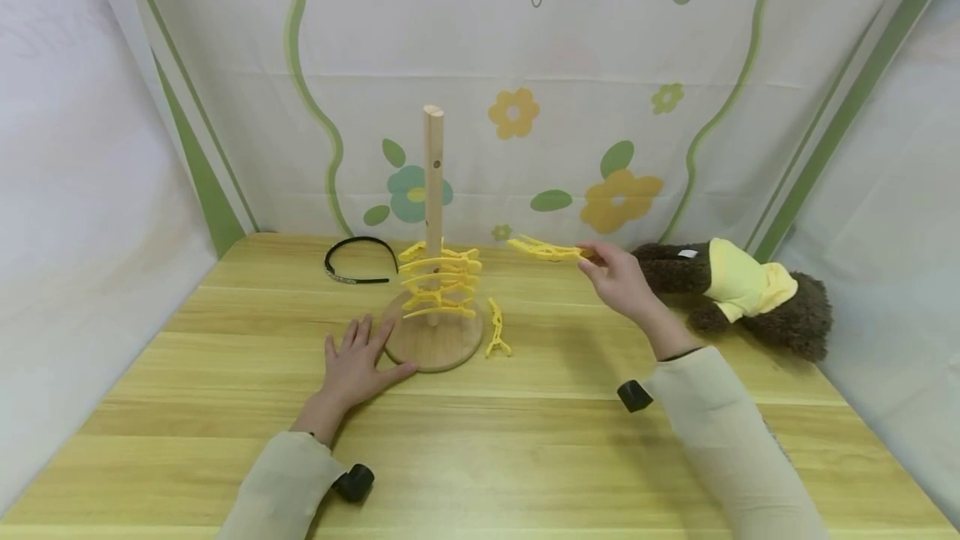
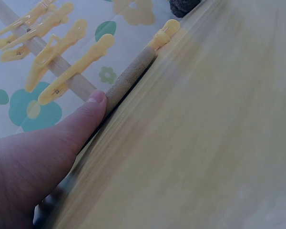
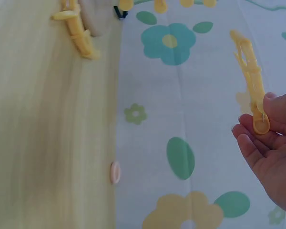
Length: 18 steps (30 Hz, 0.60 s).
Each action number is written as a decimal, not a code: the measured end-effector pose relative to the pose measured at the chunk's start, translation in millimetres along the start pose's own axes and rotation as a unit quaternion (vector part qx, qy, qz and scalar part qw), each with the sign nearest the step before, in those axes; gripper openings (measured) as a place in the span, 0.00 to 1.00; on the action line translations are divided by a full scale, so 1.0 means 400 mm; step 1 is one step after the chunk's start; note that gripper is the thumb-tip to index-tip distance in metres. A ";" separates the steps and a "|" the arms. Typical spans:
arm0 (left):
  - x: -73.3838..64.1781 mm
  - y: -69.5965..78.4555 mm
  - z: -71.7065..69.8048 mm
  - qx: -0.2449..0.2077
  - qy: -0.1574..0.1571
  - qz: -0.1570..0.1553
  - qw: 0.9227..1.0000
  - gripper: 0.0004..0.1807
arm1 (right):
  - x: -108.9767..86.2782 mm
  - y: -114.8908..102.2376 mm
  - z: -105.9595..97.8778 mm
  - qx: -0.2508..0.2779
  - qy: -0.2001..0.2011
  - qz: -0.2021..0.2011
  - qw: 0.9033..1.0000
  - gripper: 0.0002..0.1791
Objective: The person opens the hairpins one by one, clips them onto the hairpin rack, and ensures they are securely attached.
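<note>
Several yellow hair clips (image 1: 439, 285) are clamped one above another on an upright wooden post (image 1: 434, 182) with a round wooden base (image 1: 433, 350). My left hand (image 1: 357, 365) lies with spread fingers at the left edge of the base; its thumb (image 2: 88, 114) touches the rim in the left wrist view. Out to the right, my right hand (image 1: 618, 277) pinches a yellow hair clip (image 1: 546, 250) by one end between thumb and fingers, above the table and apart from the post. Another yellow hair clip (image 1: 497, 329) lies on the table just right of the base.
A black headband (image 1: 362, 240) lies behind and left of the post. At the right back, a brown plush toy (image 1: 795, 315) in a yellow shirt lies on its side. A flower-printed cloth (image 1: 465, 40) hangs behind the wooden table (image 1: 525, 457). A small pinkish ring (image 3: 115, 172) shows near the table's edge.
</note>
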State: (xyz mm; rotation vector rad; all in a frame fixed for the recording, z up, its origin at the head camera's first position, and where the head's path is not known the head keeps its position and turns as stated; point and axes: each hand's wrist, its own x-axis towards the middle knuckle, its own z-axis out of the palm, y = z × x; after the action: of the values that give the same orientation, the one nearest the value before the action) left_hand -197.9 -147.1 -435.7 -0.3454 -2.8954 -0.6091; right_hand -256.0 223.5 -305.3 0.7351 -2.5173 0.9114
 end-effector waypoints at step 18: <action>0.003 -0.004 0.007 0.001 -0.003 -0.004 1.000 0.49 | 0.129 -0.141 0.097 0.027 -0.025 -0.020 0.999 0.11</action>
State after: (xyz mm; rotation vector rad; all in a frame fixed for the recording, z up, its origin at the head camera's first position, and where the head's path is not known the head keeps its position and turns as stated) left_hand -199.7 -147.4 -438.5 -0.3348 -2.9046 -0.6075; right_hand -270.5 142.5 -280.9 0.8328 -2.5202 0.9613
